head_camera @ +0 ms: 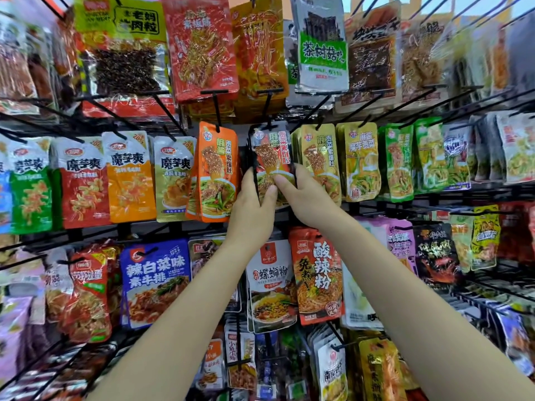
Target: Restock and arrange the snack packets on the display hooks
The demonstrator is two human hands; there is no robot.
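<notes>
A black and red snack packet hangs on a black hook in the middle row of the wire rack. My left hand grips its lower left edge, thumb on the front. My right hand holds its lower right edge, thumb pressed on the front and fingers behind. An orange packet of the same kind hangs to its left and a yellow packet to its right. The bottom of the black packet is hidden by my hands.
Rows of black hooks stick out toward me, loaded with packets above, below and on both sides. A white noodle packet and a red packet hang just under my wrists. Konjac packets fill the left.
</notes>
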